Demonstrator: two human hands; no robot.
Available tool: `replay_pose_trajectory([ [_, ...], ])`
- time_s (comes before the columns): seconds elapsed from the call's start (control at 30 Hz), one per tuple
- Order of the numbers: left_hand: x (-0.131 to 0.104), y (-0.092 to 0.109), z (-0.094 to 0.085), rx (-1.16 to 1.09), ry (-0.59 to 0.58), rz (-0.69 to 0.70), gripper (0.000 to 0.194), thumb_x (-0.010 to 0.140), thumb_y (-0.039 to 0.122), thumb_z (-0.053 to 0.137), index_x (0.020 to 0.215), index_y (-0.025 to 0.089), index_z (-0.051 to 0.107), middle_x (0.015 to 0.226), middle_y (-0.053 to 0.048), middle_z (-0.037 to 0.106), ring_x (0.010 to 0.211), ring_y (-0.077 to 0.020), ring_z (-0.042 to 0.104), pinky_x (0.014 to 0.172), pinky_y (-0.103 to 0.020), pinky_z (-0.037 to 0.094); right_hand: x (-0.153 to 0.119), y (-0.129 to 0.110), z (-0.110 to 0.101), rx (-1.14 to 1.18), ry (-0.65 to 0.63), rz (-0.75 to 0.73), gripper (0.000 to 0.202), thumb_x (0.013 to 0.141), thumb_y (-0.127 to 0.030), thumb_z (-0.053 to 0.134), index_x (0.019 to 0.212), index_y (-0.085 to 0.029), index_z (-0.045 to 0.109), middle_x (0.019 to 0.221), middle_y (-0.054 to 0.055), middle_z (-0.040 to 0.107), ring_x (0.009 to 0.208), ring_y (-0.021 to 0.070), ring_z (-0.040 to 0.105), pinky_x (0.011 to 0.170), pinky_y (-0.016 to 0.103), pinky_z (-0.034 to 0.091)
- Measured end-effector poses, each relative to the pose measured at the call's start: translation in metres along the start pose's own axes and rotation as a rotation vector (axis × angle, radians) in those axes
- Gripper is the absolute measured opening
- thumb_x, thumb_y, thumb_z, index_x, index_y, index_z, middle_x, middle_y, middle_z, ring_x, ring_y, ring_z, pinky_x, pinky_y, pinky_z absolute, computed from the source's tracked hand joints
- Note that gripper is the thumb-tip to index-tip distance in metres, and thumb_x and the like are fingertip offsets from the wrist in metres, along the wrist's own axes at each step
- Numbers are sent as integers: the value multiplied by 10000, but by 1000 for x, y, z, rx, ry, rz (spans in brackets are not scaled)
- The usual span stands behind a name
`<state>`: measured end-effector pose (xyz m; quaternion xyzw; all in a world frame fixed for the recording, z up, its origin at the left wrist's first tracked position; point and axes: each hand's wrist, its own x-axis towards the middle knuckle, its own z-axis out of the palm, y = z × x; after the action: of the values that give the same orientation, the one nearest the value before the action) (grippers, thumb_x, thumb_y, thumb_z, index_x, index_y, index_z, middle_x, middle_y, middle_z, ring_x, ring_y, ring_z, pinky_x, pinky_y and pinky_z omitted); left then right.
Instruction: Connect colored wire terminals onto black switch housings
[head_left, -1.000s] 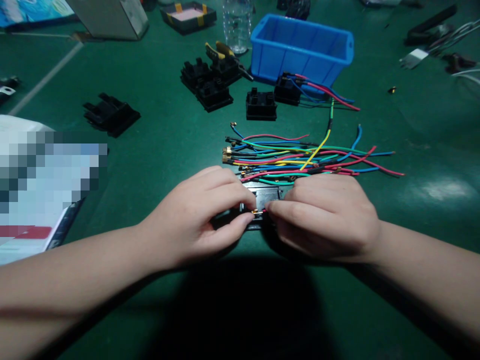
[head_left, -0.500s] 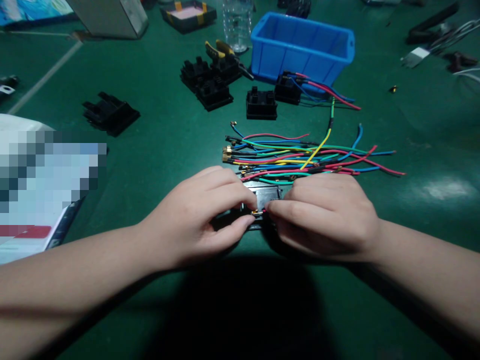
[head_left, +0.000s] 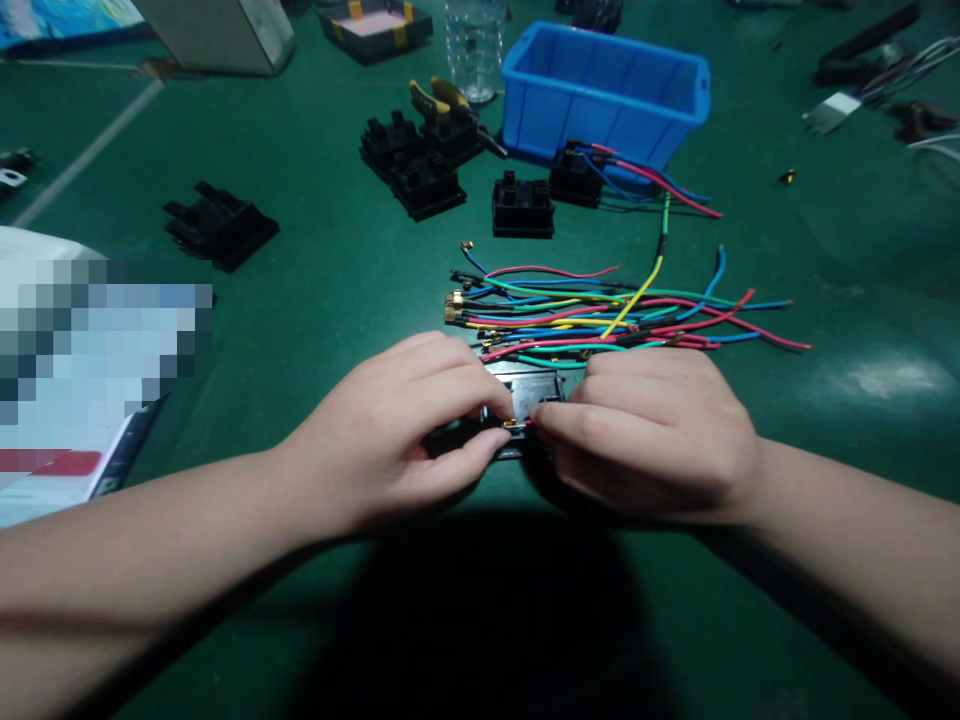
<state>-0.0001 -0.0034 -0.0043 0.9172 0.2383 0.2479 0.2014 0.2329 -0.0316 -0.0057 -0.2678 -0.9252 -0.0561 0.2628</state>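
Note:
My left hand (head_left: 420, 425) pinches the brass terminal (head_left: 511, 424) of a short red wire between thumb and forefinger. From the right, my right hand (head_left: 652, 435) closes its fingertips on the red wire (head_left: 528, 422) just behind that terminal. Under both hands lies a black plastic housing (head_left: 536, 392), largely covered by the fingers. Just beyond the housing spreads a bundle of red, blue, green and yellow wires (head_left: 570, 318), with brass terminals at their left ends.
Behind the wires stand several black housings (head_left: 523, 208), one with wires attached (head_left: 576, 178), and a blue bin (head_left: 600, 100). Yellow-handled pliers (head_left: 431, 98) and a clear bottle (head_left: 474, 50) are farther back. Another black housing (head_left: 221, 228) lies at the left, near a blurred-out sheet (head_left: 97, 380).

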Motion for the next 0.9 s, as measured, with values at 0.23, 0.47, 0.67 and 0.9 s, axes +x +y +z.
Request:
replay_pose_trajectory([
  [0.23,-1,1,-2,12,10,-21,93,910,191,556,956,195,637,875,-31,683,826,-160,607,781,-288,478,0,0,0,-12,-8,-3,169,951,-226,522,837,-204,644,624,-5,542,580,139,428,534,319,290],
  [0.47,-3,2,-2,-5,80,22,193,865,88,509,901,219,646,826,-30,663,759,-174,592,717,-312,477,-1,0,1,-13,0,4,164,946,-237,536,827,-201,643,620,-9,530,581,135,421,535,326,275],
  [0.67,-3,8,-5,5,64,-45,203,884,94,493,873,212,658,824,-24,656,752,-162,582,687,-291,459,-1,0,1,5,9,6,153,941,-221,555,824,-190,648,614,-11,529,578,134,406,537,330,267],
  [0.9,-3,11,-8,14,23,-76,219,885,101,497,891,222,679,839,-33,669,752,-165,589,675,-297,471,0,0,1,12,5,4,131,939,-214,564,849,-182,653,618,-11,528,578,138,403,536,333,259],
])
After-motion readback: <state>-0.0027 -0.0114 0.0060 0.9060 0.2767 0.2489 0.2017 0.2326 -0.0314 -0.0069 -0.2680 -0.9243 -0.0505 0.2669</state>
